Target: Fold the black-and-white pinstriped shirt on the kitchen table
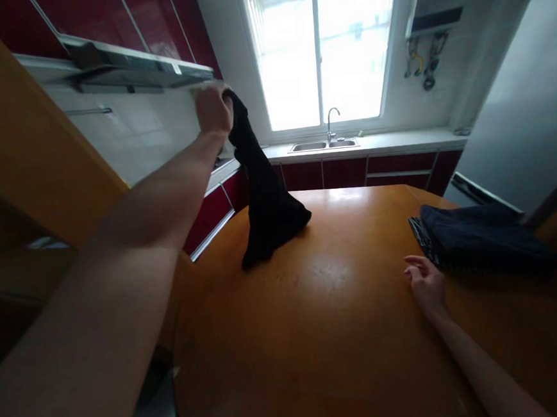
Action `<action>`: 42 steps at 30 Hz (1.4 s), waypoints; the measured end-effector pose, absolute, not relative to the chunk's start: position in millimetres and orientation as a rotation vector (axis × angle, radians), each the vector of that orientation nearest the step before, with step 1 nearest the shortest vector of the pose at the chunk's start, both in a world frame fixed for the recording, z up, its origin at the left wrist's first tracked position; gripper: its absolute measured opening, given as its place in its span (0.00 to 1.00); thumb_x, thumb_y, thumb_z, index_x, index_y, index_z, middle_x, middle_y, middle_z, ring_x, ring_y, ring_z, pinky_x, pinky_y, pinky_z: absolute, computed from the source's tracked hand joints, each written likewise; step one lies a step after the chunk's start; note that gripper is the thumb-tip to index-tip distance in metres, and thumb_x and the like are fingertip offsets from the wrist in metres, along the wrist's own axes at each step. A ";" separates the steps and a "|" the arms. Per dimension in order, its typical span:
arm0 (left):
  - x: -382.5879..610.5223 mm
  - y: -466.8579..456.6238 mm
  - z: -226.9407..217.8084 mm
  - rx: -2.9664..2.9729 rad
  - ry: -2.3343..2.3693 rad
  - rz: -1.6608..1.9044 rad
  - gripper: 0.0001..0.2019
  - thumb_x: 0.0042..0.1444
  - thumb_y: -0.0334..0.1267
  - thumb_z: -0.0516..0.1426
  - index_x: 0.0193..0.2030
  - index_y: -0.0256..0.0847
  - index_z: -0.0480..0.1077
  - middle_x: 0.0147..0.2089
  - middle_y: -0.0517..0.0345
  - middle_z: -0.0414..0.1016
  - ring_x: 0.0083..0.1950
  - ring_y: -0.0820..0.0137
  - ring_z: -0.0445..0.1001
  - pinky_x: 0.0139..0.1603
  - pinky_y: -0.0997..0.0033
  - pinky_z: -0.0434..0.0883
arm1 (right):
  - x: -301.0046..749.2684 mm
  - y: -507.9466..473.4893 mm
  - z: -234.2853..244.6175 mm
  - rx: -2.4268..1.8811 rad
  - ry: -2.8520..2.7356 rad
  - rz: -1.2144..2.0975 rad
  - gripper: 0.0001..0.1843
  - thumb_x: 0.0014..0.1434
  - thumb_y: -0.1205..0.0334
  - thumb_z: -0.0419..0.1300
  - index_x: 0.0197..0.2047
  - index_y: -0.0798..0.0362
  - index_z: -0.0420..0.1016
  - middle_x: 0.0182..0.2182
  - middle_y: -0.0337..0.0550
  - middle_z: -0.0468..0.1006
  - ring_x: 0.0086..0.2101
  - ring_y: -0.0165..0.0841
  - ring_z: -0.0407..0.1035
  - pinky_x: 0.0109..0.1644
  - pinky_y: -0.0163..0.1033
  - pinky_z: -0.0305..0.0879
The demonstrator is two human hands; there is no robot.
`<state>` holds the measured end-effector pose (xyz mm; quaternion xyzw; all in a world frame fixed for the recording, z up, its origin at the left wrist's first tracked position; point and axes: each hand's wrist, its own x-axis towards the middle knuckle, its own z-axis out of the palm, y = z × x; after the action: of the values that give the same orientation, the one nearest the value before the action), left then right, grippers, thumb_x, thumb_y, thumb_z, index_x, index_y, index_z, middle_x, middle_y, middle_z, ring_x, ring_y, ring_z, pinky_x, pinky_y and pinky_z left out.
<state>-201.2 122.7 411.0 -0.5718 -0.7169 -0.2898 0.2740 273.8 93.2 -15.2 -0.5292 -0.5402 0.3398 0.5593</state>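
My left hand (213, 109) is raised high at the upper left, its fingers closed on the top of a black garment (264, 197). The garment hangs down from the hand, and its lower end rests on the orange wooden table (325, 307). My right hand (423, 279) lies on the table at the right, fingers loosely curled and holding nothing. It sits just left of a folded pile of dark clothes (478, 238), close to the pile's near edge.
Beyond the table runs a white counter with a steel double sink (324, 145) and tap under a bright window. Red cabinets line the wall at the left and below the counter. A grey fridge (526, 112) stands at the right.
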 end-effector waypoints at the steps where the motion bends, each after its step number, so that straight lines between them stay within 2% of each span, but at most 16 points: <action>1: -208.6 120.2 424.2 -1.477 -1.803 -0.825 0.20 0.74 0.31 0.44 0.64 0.18 0.61 0.65 0.43 0.67 0.69 0.60 0.60 0.69 0.55 0.52 | 273.9 93.2 -14.8 -1.251 -1.284 0.799 0.18 0.53 0.56 0.58 0.44 0.56 0.78 0.29 0.44 0.76 0.26 0.34 0.68 0.28 0.36 0.62; 3: -219.0 108.9 437.1 -1.422 -1.535 -0.842 0.23 0.72 0.34 0.40 0.62 0.18 0.65 0.59 0.48 0.71 0.67 0.54 0.66 0.65 0.51 0.56 | 273.4 93.6 -13.8 -1.265 -1.292 0.808 0.18 0.52 0.56 0.58 0.43 0.56 0.78 0.28 0.44 0.76 0.26 0.34 0.68 0.28 0.37 0.61; 6: -220.6 77.6 416.5 -1.596 -1.412 -0.722 0.26 0.69 0.36 0.38 0.64 0.24 0.66 0.59 0.55 0.70 0.68 0.52 0.65 0.64 0.51 0.56 | 270.7 94.2 -12.4 -1.286 -1.287 0.849 0.19 0.50 0.55 0.58 0.42 0.56 0.78 0.26 0.44 0.76 0.25 0.35 0.68 0.27 0.37 0.62; 7: -218.0 64.2 398.0 -1.675 -1.459 -0.673 0.26 0.70 0.36 0.39 0.63 0.25 0.67 0.59 0.55 0.70 0.68 0.53 0.64 0.64 0.53 0.55 | 269.5 94.1 -12.1 -1.291 -1.286 0.861 0.20 0.49 0.55 0.58 0.42 0.56 0.78 0.26 0.44 0.76 0.25 0.35 0.68 0.27 0.37 0.62; 8: -214.6 49.8 374.0 -1.745 -1.571 -0.638 0.19 0.69 0.35 0.47 0.62 0.32 0.69 0.60 0.54 0.72 0.67 0.55 0.66 0.66 0.51 0.58 | 268.2 93.8 -11.9 -1.296 -1.289 0.870 0.20 0.49 0.55 0.58 0.42 0.56 0.79 0.26 0.44 0.76 0.25 0.36 0.69 0.27 0.37 0.62; 11: -205.5 4.7 279.2 -2.029 -1.923 -0.393 0.15 0.68 0.32 0.51 0.58 0.38 0.73 0.50 0.56 0.77 0.61 0.63 0.70 0.64 0.61 0.62 | 263.9 91.8 -12.3 -1.306 -1.301 0.885 0.19 0.48 0.55 0.57 0.40 0.56 0.79 0.25 0.44 0.76 0.25 0.37 0.70 0.28 0.38 0.63; 15: -210.1 -51.5 160.7 -2.445 -2.128 0.039 0.16 0.59 0.28 0.57 0.49 0.49 0.80 0.38 0.58 0.79 0.47 0.64 0.76 0.49 0.72 0.69 | 258.1 88.9 -15.9 -1.275 -1.360 0.883 0.18 0.48 0.56 0.56 0.38 0.56 0.78 0.27 0.46 0.77 0.28 0.38 0.72 0.31 0.39 0.66; 17: -218.4 -74.5 131.4 -2.409 -2.266 0.224 0.13 0.56 0.30 0.58 0.41 0.50 0.82 0.37 0.57 0.80 0.42 0.62 0.78 0.42 0.72 0.68 | 256.5 88.6 -18.4 -1.251 -1.394 0.871 0.17 0.49 0.56 0.56 0.38 0.55 0.78 0.29 0.46 0.78 0.29 0.38 0.72 0.33 0.40 0.67; 20: -226.3 -95.2 126.2 -2.346 -2.513 0.295 0.08 0.57 0.37 0.59 0.34 0.49 0.81 0.32 0.57 0.80 0.33 0.63 0.78 0.35 0.72 0.65 | 256.4 90.8 -22.3 -1.239 -1.424 0.850 0.17 0.49 0.56 0.55 0.38 0.55 0.78 0.31 0.47 0.79 0.29 0.37 0.73 0.34 0.41 0.68; 23: -216.7 -92.3 134.9 -2.266 -2.569 0.116 0.14 0.59 0.45 0.58 0.27 0.45 0.79 0.26 0.56 0.78 0.27 0.65 0.75 0.32 0.71 0.63 | 256.9 93.9 -25.7 -1.250 -1.450 0.837 0.17 0.49 0.56 0.55 0.37 0.55 0.78 0.32 0.47 0.80 0.29 0.38 0.73 0.35 0.41 0.68; 28: -159.4 -43.0 99.5 -2.082 -2.303 -0.548 0.16 0.65 0.43 0.50 0.44 0.43 0.80 0.47 0.49 0.81 0.46 0.60 0.79 0.46 0.68 0.70 | 252.0 90.3 -23.9 -1.218 -1.503 0.824 0.14 0.50 0.56 0.55 0.33 0.53 0.78 0.30 0.47 0.80 0.29 0.39 0.73 0.35 0.41 0.68; 30: -128.4 -19.8 70.8 -2.140 -2.234 -0.754 0.16 0.64 0.41 0.50 0.45 0.42 0.79 0.50 0.49 0.80 0.49 0.61 0.79 0.51 0.66 0.71 | 252.5 91.3 -18.0 -1.206 -1.502 0.797 0.14 0.52 0.57 0.54 0.34 0.53 0.77 0.31 0.48 0.81 0.30 0.39 0.73 0.35 0.41 0.68; 34: -76.2 12.7 22.4 -2.307 -2.050 -1.042 0.13 0.63 0.39 0.51 0.40 0.42 0.77 0.49 0.50 0.78 0.49 0.62 0.78 0.55 0.64 0.72 | 277.4 110.7 4.4 -1.253 -1.480 0.391 0.16 0.58 0.59 0.52 0.41 0.55 0.78 0.39 0.53 0.80 0.38 0.41 0.73 0.44 0.45 0.69; 37: -59.9 23.1 5.6 -2.385 -1.938 -1.159 0.13 0.64 0.41 0.51 0.39 0.42 0.77 0.52 0.50 0.77 0.50 0.62 0.77 0.54 0.62 0.73 | 313.3 129.4 21.5 -1.460 -1.464 -0.017 0.17 0.60 0.59 0.54 0.47 0.57 0.78 0.46 0.57 0.78 0.47 0.46 0.69 0.53 0.50 0.65; 40: -60.9 25.5 2.3 -2.421 -1.929 -1.221 0.13 0.64 0.43 0.52 0.37 0.43 0.76 0.49 0.51 0.77 0.49 0.62 0.77 0.52 0.63 0.74 | 343.8 144.0 29.7 -1.756 -1.547 -0.228 0.23 0.58 0.56 0.62 0.55 0.56 0.76 0.53 0.60 0.74 0.52 0.52 0.64 0.55 0.56 0.61; 42: -65.2 24.9 3.4 -2.402 -1.962 -1.274 0.12 0.63 0.42 0.52 0.37 0.43 0.76 0.47 0.52 0.77 0.48 0.63 0.78 0.51 0.64 0.74 | 355.9 152.3 32.7 -1.889 -1.612 -0.250 0.23 0.59 0.55 0.63 0.55 0.57 0.76 0.52 0.61 0.74 0.52 0.53 0.64 0.54 0.56 0.60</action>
<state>-65.2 24.9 3.4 -0.7123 -0.5820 -0.3778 -0.1054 355.9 152.3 32.7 -0.7179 -0.6124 -0.0951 0.3172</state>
